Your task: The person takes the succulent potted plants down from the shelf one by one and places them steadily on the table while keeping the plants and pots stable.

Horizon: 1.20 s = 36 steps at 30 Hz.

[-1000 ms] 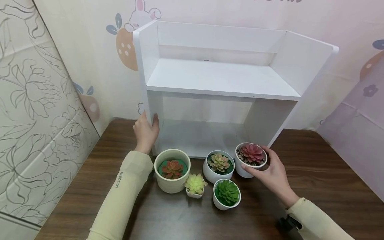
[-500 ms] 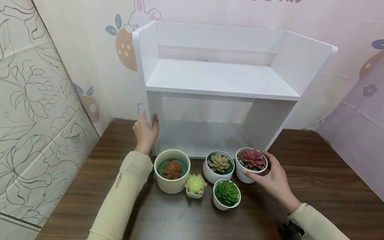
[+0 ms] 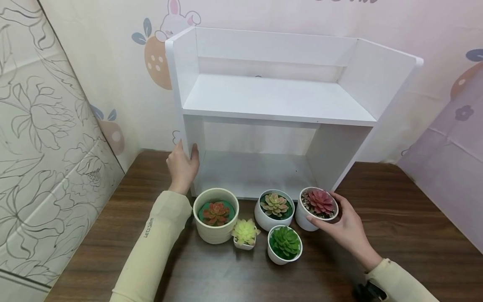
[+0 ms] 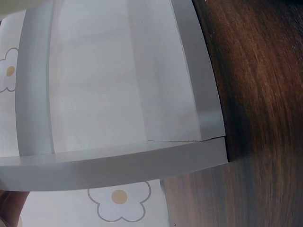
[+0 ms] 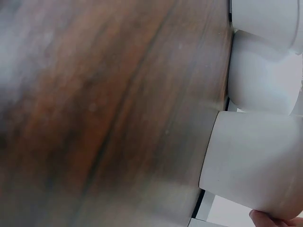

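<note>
My left hand point(image 3: 183, 167) grips the left side panel of a white two-tier shelf point(image 3: 279, 97), thumb on the inner face and fingers outside. The panel's front edge point(image 4: 113, 170) crosses the left wrist view. My right hand point(image 3: 349, 222) holds a white pot with a red succulent point(image 3: 321, 201) by its right side, thumb at the near rim. In the right wrist view, the white pot point(image 5: 255, 161) has its base at the wooden tabletop, a fingertip point(image 5: 265, 220) on its far side. Just left of it is a white pot with a pale orange-green succulent point(image 3: 274, 204).
A cream pot with a reddish succulent point(image 3: 216, 216) stands at the shelf's left front. Nearer the person are a small yellow-green succulent point(image 3: 244, 232) and a green succulent in a white pot point(image 3: 284, 243). The brown wooden table point(image 3: 211, 277) runs beneath; patterned cloth hangs behind.
My right hand and the red-succulent pot have come slightly down and toward the person, then a little right. The left hand stays on the shelf panel.
</note>
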{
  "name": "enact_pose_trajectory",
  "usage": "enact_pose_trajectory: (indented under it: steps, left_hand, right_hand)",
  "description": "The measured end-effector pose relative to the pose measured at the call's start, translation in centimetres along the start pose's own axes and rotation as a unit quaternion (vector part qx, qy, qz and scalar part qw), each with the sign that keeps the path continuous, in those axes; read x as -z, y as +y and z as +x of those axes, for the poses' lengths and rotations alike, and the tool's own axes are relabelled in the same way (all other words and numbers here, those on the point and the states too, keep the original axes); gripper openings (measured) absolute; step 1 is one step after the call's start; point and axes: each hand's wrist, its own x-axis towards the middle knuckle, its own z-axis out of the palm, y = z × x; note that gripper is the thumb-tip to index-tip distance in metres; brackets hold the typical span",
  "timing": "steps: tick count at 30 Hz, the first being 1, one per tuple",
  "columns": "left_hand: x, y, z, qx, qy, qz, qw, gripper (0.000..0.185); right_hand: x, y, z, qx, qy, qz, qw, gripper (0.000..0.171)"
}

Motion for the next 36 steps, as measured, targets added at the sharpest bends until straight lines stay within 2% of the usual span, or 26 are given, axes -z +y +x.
enact_pose_trajectory:
  steps: [14, 21, 25, 30, 36]
  left_hand:
    - [0.1, -0.2, 0.0, 0.011, -0.003, 0.002, 0.9999, 0.033]
    - [0.0, -0.2, 0.1, 0.023, -0.006, -0.006, 0.9997, 0.034]
    - [0.2, -0.2, 0.1, 0.032, -0.016, -0.009, 0.9993, 0.036]
    - [0.7, -0.2, -0.3, 0.03, -0.035, 0.022, 0.9987, 0.048]
    - [2.1, -0.3, -1.8, 0.014, -0.052, 0.072, 0.996, 0.084]
  right_hand:
    - [-0.2, 0.0, 0.1, 0.004, -0.018, 0.013, 1.0, 0.088]
    - [0.4, -0.8, 0.2, -0.004, -0.032, 0.033, 0.999, 0.093]
    - [0.9, -1.7, 0.3, -0.008, -0.038, 0.046, 0.998, 0.09]
    - [1.3, -3.1, 0.6, 0.015, -0.028, 0.049, 0.998, 0.084]
    - [1.2, -4.8, 0.7, 0.085, -0.038, 0.053, 0.994, 0.073]
